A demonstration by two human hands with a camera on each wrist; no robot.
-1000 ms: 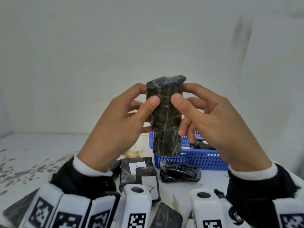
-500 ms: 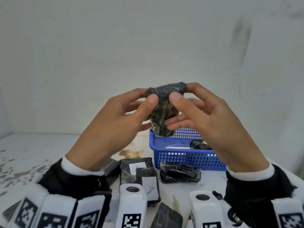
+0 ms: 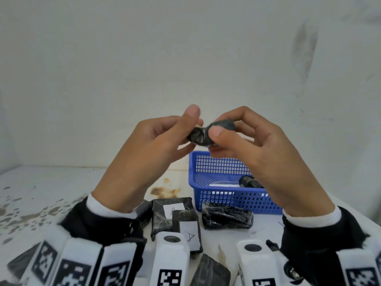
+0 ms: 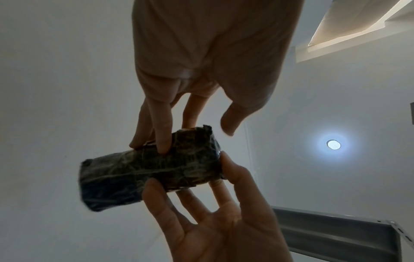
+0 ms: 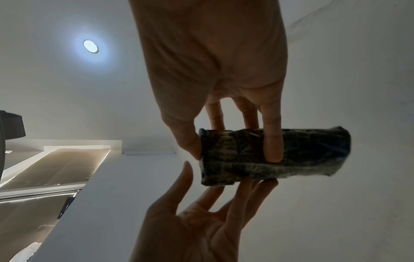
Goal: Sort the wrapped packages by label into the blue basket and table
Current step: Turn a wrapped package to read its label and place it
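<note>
A dark wrapped package (image 3: 199, 137) hangs in the air above the blue basket (image 3: 216, 162), one end toward me. My right hand (image 3: 220, 125) pinches it between thumb and fingers. My left hand (image 3: 192, 124) touches it with straight fingers and its thumb is lifted off. The left wrist view shows the package (image 4: 145, 168) lengthwise, my left fingertips (image 4: 163, 147) on its side. In the right wrist view my right thumb presses one end of the package (image 5: 309, 150). No label shows plainly on it.
The basket holds a dark package (image 3: 250, 181) and a white label. On the stained white table (image 3: 61, 182) in front lie two packages marked A (image 3: 171, 211) (image 3: 189, 234), an unlabelled roll (image 3: 226, 217) and another dark package (image 3: 210, 271). A wall stands close behind.
The package has turned from upright to end-on toward me and sits a little lower. My left thumb has come off it, while the right hand keeps its hold.
</note>
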